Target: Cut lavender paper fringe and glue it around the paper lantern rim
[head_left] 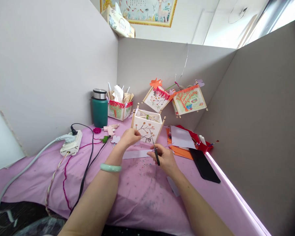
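My right hand [165, 159] is wrapped round a pair of scissors [156, 155] with dark handles, the thin blades pointing up and away. My left hand [130, 137] is closed in a pinch, level with the blades and just left of them; whatever lies between its fingertips is too small to make out. Right behind both hands stands a white box-shaped lantern [149, 127] with wooden corner sticks and a drawn branch of blossoms. Beneath the hands a pale lavender paper strip [135, 154] lies on the pink tablecloth [142, 190].
Left: a green bottle [100, 109], a pink glue gun [110, 129] and a power strip [71, 144] with trailing cords. Behind: a decorated box [120, 110] of sticks and two hanging lanterns [158, 98]. Right: paper sheets [182, 137] and a black phone-like slab [204, 165]. Grey partitions [255, 108] surround the table.
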Motion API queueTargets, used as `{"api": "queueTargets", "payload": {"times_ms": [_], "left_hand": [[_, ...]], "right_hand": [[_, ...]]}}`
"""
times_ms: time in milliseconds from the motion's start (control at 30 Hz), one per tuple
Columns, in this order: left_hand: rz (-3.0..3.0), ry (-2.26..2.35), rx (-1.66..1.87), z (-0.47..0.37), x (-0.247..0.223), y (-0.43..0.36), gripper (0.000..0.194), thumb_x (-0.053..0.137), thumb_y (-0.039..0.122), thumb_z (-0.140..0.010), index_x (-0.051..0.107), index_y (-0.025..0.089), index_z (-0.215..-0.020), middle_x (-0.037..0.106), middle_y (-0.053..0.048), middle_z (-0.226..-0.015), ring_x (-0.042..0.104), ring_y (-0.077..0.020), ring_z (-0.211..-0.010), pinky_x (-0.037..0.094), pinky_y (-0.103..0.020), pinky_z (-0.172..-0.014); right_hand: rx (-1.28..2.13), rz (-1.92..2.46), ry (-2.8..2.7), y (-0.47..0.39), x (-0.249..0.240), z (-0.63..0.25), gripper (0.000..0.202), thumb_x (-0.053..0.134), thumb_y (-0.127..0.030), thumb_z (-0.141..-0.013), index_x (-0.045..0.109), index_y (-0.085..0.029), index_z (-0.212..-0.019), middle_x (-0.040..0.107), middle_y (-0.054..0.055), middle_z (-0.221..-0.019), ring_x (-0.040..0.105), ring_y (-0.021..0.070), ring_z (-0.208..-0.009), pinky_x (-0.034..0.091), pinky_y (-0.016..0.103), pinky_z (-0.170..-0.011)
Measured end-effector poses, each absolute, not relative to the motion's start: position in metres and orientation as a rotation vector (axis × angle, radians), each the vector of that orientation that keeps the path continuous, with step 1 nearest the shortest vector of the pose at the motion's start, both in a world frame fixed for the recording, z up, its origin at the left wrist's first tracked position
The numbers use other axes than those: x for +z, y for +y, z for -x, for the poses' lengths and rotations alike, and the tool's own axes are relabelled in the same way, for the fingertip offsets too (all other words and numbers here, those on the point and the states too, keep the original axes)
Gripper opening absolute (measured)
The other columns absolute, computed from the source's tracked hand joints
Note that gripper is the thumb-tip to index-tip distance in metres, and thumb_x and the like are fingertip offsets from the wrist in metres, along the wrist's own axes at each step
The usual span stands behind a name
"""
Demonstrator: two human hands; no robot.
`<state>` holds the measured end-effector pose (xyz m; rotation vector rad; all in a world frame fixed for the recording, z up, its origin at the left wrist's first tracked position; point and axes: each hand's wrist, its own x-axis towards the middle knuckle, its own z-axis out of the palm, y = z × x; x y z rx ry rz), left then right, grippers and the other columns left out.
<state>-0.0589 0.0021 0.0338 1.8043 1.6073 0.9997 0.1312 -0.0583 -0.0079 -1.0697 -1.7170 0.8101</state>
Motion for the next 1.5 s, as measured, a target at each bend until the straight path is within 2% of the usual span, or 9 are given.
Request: {"api": "queueTargets", "payload": {"times_ms": [133,267,400,500,700,900,1067,1267,1500], "left_hand": [[-2.139,1.706,0.877,0.045,0.020,0.006,0.033,0.061,0.014,-0.067,0.069,0.018,-0.099,0.069,-0.011,-0.105,0.061,-0.0260,-0.099,0.044,-0.033,-0.085],[-2.312,1.459,0.770,0.017,0.006,-0.003,0.016,0.068,0.027,-0.065,0.070,0.019,-0.079,0.070,-0.012,-0.090,0.062,-0.0308,-0.094,0.044,-0.037,-0.084],[-2.384,1.477,0.650,-0.005,-0.004,-0.012,0.019,0.076,0.027,-0.054,0.066,0.017,-0.067,0.066,-0.016,-0.086,0.060,-0.0375,-0.096,0.043,-0.041,-0.085],[-2.454,1.493,0.589,-0.013,-0.006,-0.016,0.011,0.067,0.021,-0.065,0.068,0.014,-0.074,0.065,-0.019,-0.094,0.059,-0.0375,-0.099,0.042,-0.043,-0.087],[-2.589,1.513,0.501,-0.008,-0.004,-0.010,0.022,0.047,0.013,-0.079,0.068,0.011,-0.082,0.065,-0.023,-0.095,0.061,-0.0361,-0.095,0.041,-0.045,-0.084],[-2.266,1.381,1.035,0.009,0.010,0.001,0.015,0.047,0.021,-0.083,0.062,0.020,-0.082,0.064,-0.008,-0.077,0.059,-0.0234,-0.077,0.041,-0.032,-0.075],[-2.022,1.108,1.210,0.022,0.023,0.003,0.012,0.047,0.021,-0.082,0.057,0.021,-0.077,0.058,0.001,-0.060,0.055,-0.0161,-0.062,0.039,-0.026,-0.065],[-1.754,1.071,1.292,0.021,0.020,0.009,0.006,0.059,0.022,-0.076,0.059,0.018,-0.072,0.052,0.005,-0.051,0.050,-0.0102,-0.050,0.037,-0.022,-0.055],[-0.987,0.594,1.172,0.002,0.017,-0.002,0.041,0.082,0.028,-0.061,0.056,0.015,-0.090,0.057,0.002,-0.068,0.056,-0.0099,-0.055,0.052,-0.032,-0.066]], "right_hand": [[0.778,1.011,-1.413,-0.054,0.001,-0.139,0.037,0.072,-0.048,-0.072,0.060,-0.019,-0.091,0.054,-0.005,-0.053,0.049,0.0097,-0.043,0.040,0.021,-0.043],[0.738,0.949,-1.239,-0.047,0.006,-0.149,0.035,0.072,-0.047,-0.073,0.059,-0.019,-0.090,0.055,-0.005,-0.053,0.051,0.0098,-0.043,0.041,0.021,-0.044],[0.736,0.975,-1.222,-0.043,0.005,-0.154,0.036,0.073,-0.048,-0.071,0.060,-0.019,-0.087,0.056,-0.005,-0.052,0.051,0.0102,-0.043,0.039,0.021,-0.043],[0.721,0.991,-1.222,-0.041,0.004,-0.156,0.036,0.073,-0.048,-0.070,0.060,-0.019,-0.087,0.056,-0.005,-0.052,0.051,0.0097,-0.042,0.038,0.020,-0.042],[0.616,1.058,-1.068,-0.028,0.004,-0.172,0.040,0.073,-0.051,-0.068,0.060,-0.018,-0.085,0.056,-0.004,-0.052,0.052,0.0109,-0.043,0.044,0.023,-0.045],[0.360,1.280,-0.861,-0.014,0.003,-0.201,0.049,0.077,-0.052,-0.060,0.058,-0.021,-0.092,0.065,0.000,-0.073,0.063,0.0160,-0.066,0.048,0.025,-0.057],[0.888,1.148,-0.814,-0.013,0.003,-0.203,0.050,0.075,-0.055,-0.061,0.056,-0.020,-0.090,0.067,0.005,-0.081,0.063,0.0169,-0.067,0.043,0.023,-0.046],[1.035,0.838,-0.967,-0.013,0.001,-0.188,0.042,0.081,-0.034,-0.058,0.055,-0.020,-0.087,0.057,-0.005,-0.059,0.054,0.0097,-0.053,0.036,0.017,-0.042],[0.975,0.789,-0.789,-0.015,-0.003,-0.169,0.041,0.080,-0.027,-0.058,0.053,-0.021,-0.088,0.058,-0.007,-0.063,0.054,0.0066,-0.055,0.040,0.015,-0.047]]}}
